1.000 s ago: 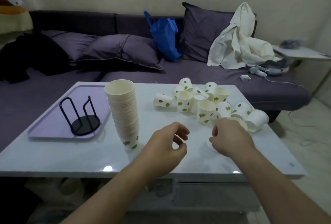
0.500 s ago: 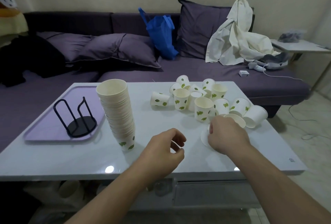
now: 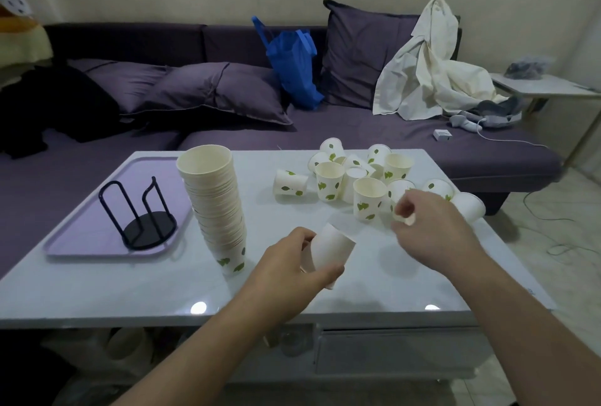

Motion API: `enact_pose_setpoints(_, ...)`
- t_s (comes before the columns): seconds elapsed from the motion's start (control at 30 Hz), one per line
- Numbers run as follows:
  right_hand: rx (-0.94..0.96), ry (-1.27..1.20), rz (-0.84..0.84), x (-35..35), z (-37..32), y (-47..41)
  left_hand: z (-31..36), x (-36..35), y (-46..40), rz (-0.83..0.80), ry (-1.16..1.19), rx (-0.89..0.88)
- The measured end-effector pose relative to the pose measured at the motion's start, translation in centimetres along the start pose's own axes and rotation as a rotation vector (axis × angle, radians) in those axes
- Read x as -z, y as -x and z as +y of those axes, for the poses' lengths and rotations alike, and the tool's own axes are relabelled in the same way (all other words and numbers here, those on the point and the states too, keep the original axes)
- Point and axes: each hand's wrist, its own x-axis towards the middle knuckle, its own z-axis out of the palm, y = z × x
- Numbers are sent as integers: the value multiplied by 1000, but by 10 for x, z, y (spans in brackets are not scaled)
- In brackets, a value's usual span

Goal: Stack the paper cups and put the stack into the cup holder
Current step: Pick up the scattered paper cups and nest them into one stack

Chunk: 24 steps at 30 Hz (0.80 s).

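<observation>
A tall, slightly leaning stack of white paper cups (image 3: pixel 214 207) with green leaves stands left of centre on the table. My left hand (image 3: pixel 289 270) grips a single white paper cup (image 3: pixel 330 251), tilted, just right of the stack's base. My right hand (image 3: pixel 429 227) hovers over the near edge of the loose cups (image 3: pixel 367 181), fingers pinched together; whether they hold anything is unclear. The black wire cup holder (image 3: pixel 143 214) stands empty on a lilac tray (image 3: pixel 81 246) at the left.
The pale table (image 3: pixel 130 288) has its front edge close to me. Behind it is a purple sofa (image 3: pixel 374 132) with cushions, a blue bag (image 3: pixel 294 64) and a white cloth (image 3: pixel 429 71). A small side table (image 3: pixel 546 87) is at the right.
My left hand, empty before, now holds a single cup passed over from the right. My right hand has lifted off the table and moved back toward the loose cups.
</observation>
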Motion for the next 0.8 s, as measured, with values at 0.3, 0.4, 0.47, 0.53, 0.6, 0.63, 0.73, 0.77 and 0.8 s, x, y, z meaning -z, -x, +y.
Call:
enact_pose_setpoints(0.3, -164, 197, -102, -15, 12, -5, 2, 15, 4, 36, 143, 5)
enact_pose_setpoints(0.4, -75, 108, -50, -12, -2, -3, 5, 30, 7, 61, 214, -18)
enact_pose_setpoints(0.47, 17, -83, -46, -10, -18, 3, 10, 43, 10, 95, 268, -45)
enact_pose_setpoints(0.53, 132, -244, -4, -8, -36, 10, 15, 55, 13, 146, 321, -73)
enact_pose_setpoints(0.6, 248, -338, 77, -7, -54, 16, 19, 66, 18, 192, 361, -95)
enact_pose_setpoints(0.63, 290, -373, 118, -7, -63, 18, 20, 71, 20, 208, 377, -109)
enact_pose_setpoints(0.73, 321, -506, 187, -8, -89, 22, 24, 84, 28, 242, 402, -143)
enact_pose_setpoints(0.77, 308, -574, 177, -10, -96, 22, 25, 89, 30, 256, 414, -158)
enact_pose_setpoints(0.8, 294, -644, 158, -12, -103, 22, 26, 94, 31, 275, 433, -174)
